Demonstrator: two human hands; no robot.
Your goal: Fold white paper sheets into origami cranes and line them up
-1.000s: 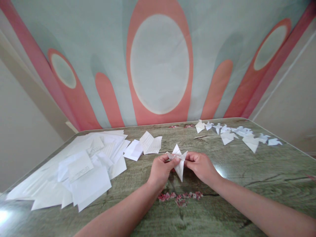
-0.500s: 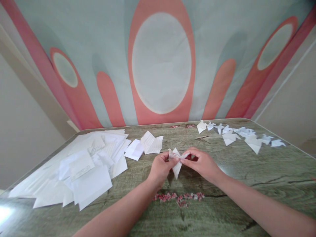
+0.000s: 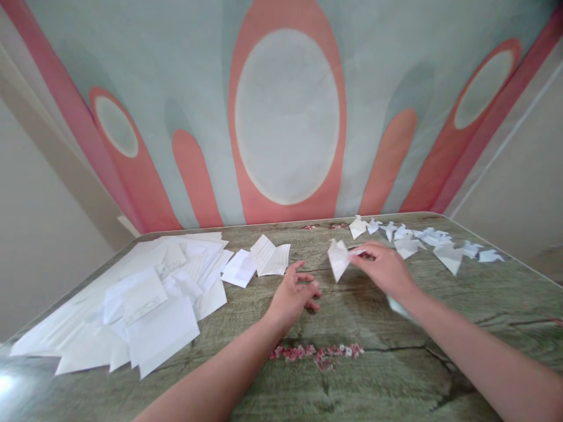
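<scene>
Pinched by one end in my right hand (image 3: 383, 268) is a white origami bird (image 3: 339, 259), held just above the table. My left hand (image 3: 295, 295) hovers near the middle of the table with its fingers apart and nothing in them. Beyond that hand lie a creased, lined sheet (image 3: 271, 258) and a folded white paper square (image 3: 240, 268). Several finished-looking paper birds, one of them a larger bird (image 3: 449, 255), rest at the back right, past my right hand.
A spread-out heap of white paper sheets (image 3: 165, 328) covers the left side of the wood-patterned table (image 3: 352, 387). Behind the table's far edge rises a wall covering (image 3: 288, 117) with pink and white oval shapes.
My left hand has let go of the paper bird and its fingers have spread. My right hand has carried the bird to the right and slightly away from me.
</scene>
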